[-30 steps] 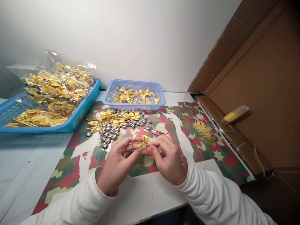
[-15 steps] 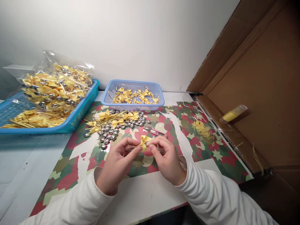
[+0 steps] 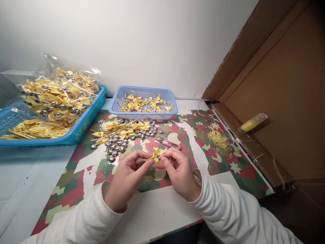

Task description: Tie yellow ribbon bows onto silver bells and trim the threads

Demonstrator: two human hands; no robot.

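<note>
Between both hands, above the patterned table cover, is a yellow ribbon bow [image 3: 156, 154] with a thin gold cord. My left hand [image 3: 132, 169] pinches its left side between thumb and forefinger, and the cord loops up over those fingers. The right edge of the bow is gripped by my right hand [image 3: 179, 169], thumb against forefinger; a small dark part shows at its fingertips, too small to name. Beyond the hands lie silver beads [image 3: 118, 145] in a loose pile, with yellow bows [image 3: 124, 127] and gold cords on top. Pink-handled thread snips [image 3: 167, 142] lie just past my right hand.
A blue basket [image 3: 101, 112] at left carries a clear bag [image 3: 63, 91] of bows and beads. A smaller blue basket [image 3: 144, 117] with corded bows stands at the back. Right are yellow thread scraps [image 3: 219, 140], a yellow thread spool [image 3: 252, 122] and a cardboard wall [image 3: 279, 84].
Both hands keep their pinch on the bow, which has turned slightly. The cord loop by my left fingers looks less rounded. The whole view has shifted very slightly.
</note>
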